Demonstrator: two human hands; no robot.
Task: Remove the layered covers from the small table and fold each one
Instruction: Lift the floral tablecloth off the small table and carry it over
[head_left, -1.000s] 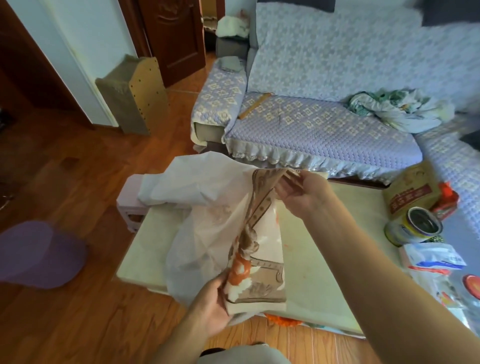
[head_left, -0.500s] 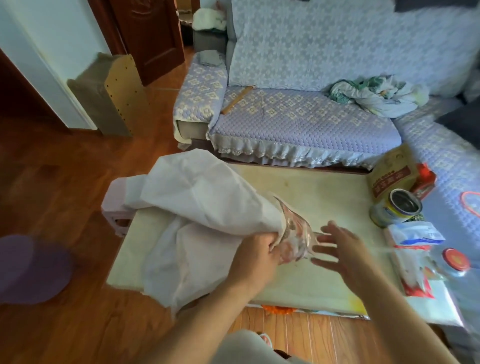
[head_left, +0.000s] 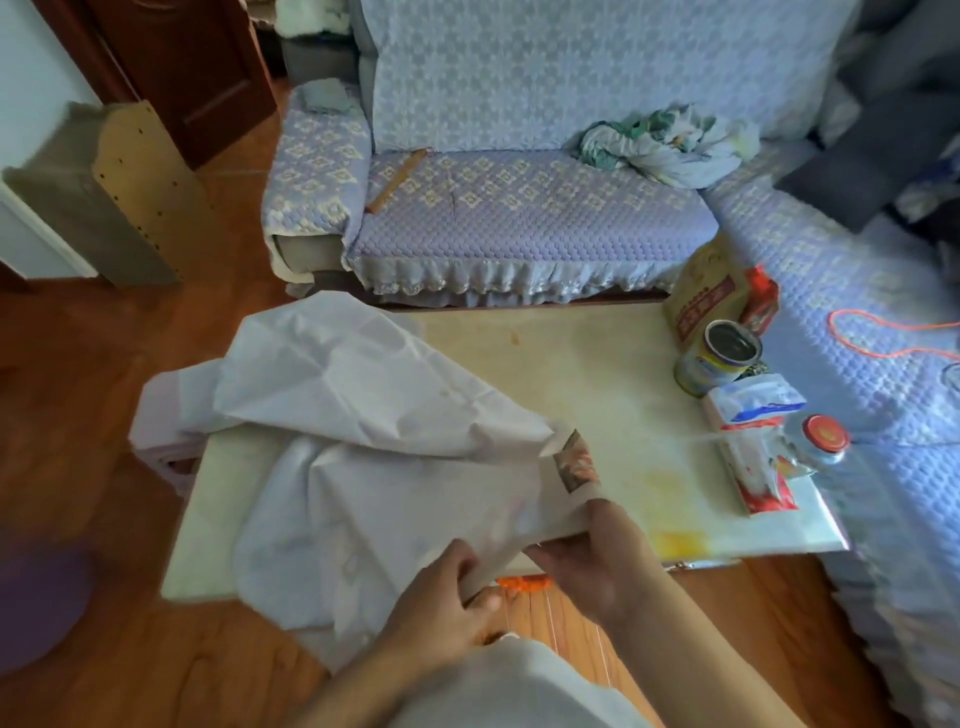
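Grip state: both hands are closed on the near edge of the white cover (head_left: 363, 467), at the front edge of the table (head_left: 597, 374). The left hand (head_left: 441, 597) is curled round a fold of the cloth just beside the table's front edge; the right hand (head_left: 587, 551) pinches the same edge a little farther right, thumb on top. The two hands are close together, not touching.

The cover is crumpled and partly doubled over on the left half of the table, with its plain underside turned up. A small corner of the patterned brown-and-orange face is exposed just above the right hand. Part of the cloth hangs over the front left edge, and part trails off the far left corner onto a pale pink stool (head_left: 156, 441).

The right half of the table is bare down to a cream surface with yellow staining. Along the right edge are noted a tin can (head_left: 719, 358), a brown paper bag (head_left: 704, 296), a white packet (head_left: 753, 410) and a red-lidded jar (head_left: 826, 436).

Behind the table a sofa (head_left: 519, 208) in a lilac quilted cover is seen, with a bundled cloth (head_left: 665, 145) on its seat.
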